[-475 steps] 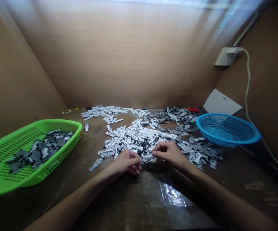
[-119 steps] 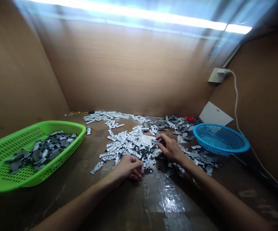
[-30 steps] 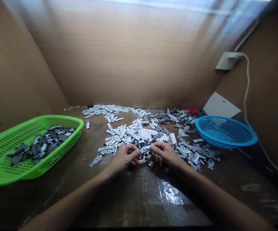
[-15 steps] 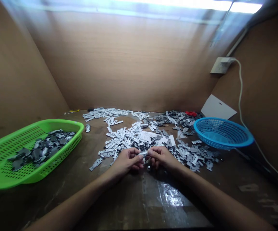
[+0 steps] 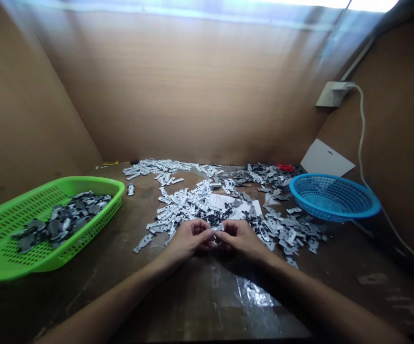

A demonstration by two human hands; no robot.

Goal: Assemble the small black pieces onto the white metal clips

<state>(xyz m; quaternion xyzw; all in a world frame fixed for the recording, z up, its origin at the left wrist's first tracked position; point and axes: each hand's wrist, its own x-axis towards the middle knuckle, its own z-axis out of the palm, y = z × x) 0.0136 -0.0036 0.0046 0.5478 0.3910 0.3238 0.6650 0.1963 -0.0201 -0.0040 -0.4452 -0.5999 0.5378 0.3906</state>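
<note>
- Metal piece (image 5: pixel 218 229) is up front n center, pinched btwn both hands, just above the near edge of the big pile. Small n shiny, mostly covered by fingers, so can't tell its full shape.
- Left hand (image 5: pixel 190 235): thumb + fingers closed on the left end of it, other fingers curled under.
- Right hand (image 5: pixel 241 235): same deal on the right end, thumb n finger pinching, tips nearly touching the left hand's.
- Pale plates (image 5: pixel 183 206) heaped right behind the hands, w/ black bits (image 5: pixel 212 220) mixed in n a sheet of paper (image 5: pixel 221 200) partly buried.
- Grey plates (image 5: pixel 289 231) spread to the right of that, near the blue basket (image 5: pixel 330 212).
- Back of the table (image 5: pixel 178 301): another row of light strips (image 5: pixel 162 166) on the left, darker pile (image 5: pixel 260 174) on the right w/ smth red (image 5: pixel 285 167) by it, too small to ID.
- Green basket (image 5: pixel 115 204) sits far left, holding a bunch of dark n silvery parts (image 5: pixel 67 215).
- White card (image 5: pixel 326 157) leans on the right wall behind the blue basket, outlet (image 5: pixel 332 94) above it w/ a white cord (image 5: pixel 362 138) running down.
- Clear tape (image 5: pixel 257 294) on the tabletop near the right forearm, catching light.
</note>
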